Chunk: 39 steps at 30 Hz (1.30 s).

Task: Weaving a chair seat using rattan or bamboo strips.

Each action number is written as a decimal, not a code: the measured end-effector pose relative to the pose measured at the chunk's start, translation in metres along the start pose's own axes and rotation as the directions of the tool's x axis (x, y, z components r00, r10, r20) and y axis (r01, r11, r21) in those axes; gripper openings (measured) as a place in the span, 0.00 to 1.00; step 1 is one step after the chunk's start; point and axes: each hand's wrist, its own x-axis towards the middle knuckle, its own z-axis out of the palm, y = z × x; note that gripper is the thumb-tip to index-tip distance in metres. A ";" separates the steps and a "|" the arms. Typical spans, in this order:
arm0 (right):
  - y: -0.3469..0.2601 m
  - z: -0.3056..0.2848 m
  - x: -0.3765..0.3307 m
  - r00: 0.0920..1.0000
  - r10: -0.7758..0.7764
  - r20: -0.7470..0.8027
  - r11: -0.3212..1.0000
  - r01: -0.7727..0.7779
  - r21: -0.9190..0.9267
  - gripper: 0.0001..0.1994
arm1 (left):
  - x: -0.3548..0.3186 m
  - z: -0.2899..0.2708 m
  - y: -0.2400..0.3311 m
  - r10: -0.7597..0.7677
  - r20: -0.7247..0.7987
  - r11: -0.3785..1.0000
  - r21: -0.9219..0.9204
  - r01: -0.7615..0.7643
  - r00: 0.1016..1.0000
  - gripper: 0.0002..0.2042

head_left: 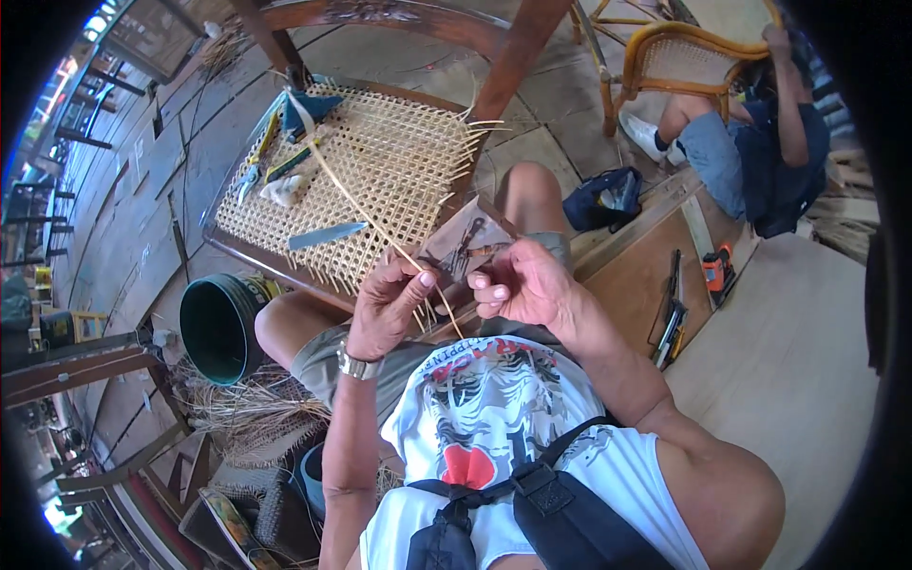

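My left hand [385, 302], with a watch on its wrist, pinches a long, thin cane strip [356, 201] between thumb and fingers. The strip runs up across the chair seat, and its lower end hangs near my lap. Just to the right, my right hand [530, 293] is closed with its fingers curled; whatever it may hold is hidden. Ahead of me lies the woven cane seat [399, 133] of a dark wooden chair, with loose strand ends along its edges. A knife blade [328, 236] rests on the weave near my left hand.
On the seat's left lie pliers [249, 182] and a blue cloth [312, 109]. A dark green bucket [220, 331] and cane scraps [256, 408] are at left. At right are an orange-and-black tool [719, 271], a dark bag [604, 199] and a seated person [722, 157] holding a rattan chair [679, 62].
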 end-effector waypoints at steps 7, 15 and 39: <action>-0.038 0.026 0.021 0.971 -0.237 -0.016 0.812 0.189 -0.553 0.29 | -0.030 -0.018 0.009 -0.118 -0.184 0.993 0.003 0.120 0.976 0.08; -0.015 -0.001 0.024 0.979 -0.177 0.099 0.305 0.150 -0.940 0.16 | -0.048 -0.053 0.039 0.079 -0.499 0.995 -0.014 -0.099 0.863 0.08; 0.030 0.004 0.097 0.746 -0.525 0.410 -0.490 0.129 -0.862 0.16 | -0.067 -0.148 0.025 -0.134 -0.727 0.895 -0.381 -0.233 0.673 0.06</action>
